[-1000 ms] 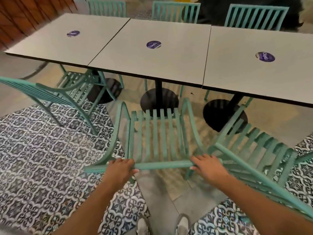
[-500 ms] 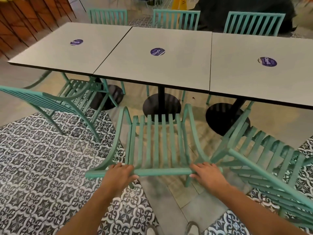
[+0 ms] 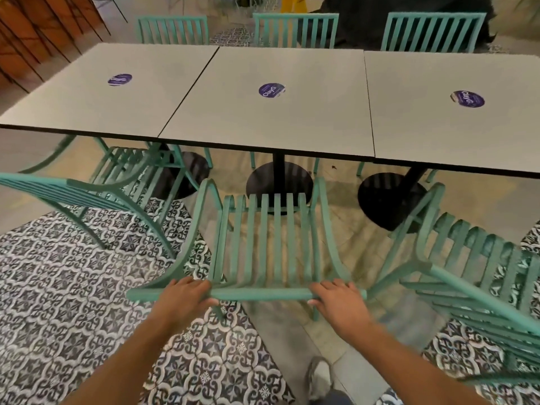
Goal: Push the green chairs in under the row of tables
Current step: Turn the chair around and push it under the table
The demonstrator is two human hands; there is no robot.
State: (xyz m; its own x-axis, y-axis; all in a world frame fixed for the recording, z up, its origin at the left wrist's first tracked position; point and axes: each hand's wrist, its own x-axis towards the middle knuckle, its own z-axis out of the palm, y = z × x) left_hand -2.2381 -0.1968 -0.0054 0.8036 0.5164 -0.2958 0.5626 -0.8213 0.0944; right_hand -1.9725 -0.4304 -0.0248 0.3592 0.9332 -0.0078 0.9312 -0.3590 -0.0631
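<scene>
Three grey square tables (image 3: pixel 263 124) stand side by side in a row, each with a purple round sticker. Directly in front of me is a green slatted chair (image 3: pixel 268 244), its seat front close to the middle table's near edge. My left hand (image 3: pixel 184 296) grips the left part of its top back rail. My right hand (image 3: pixel 336 299) grips the right part of the same rail. A second green chair (image 3: pixel 87 194) stands to the left, partly under the left table. A third green chair (image 3: pixel 473 273) stands out at an angle on the right.
Three more green chairs (image 3: pixel 295 30) line the far side of the tables. Black round table bases (image 3: pixel 279 182) sit on the floor under the tables. Patterned tiles (image 3: pixel 58 287) cover the floor at left and right. My shoe (image 3: pixel 320 375) is below.
The middle chair has slid forward toward the middle table, with both hands still gripping its back rail. I have stepped closer, and the tables look nearer.
</scene>
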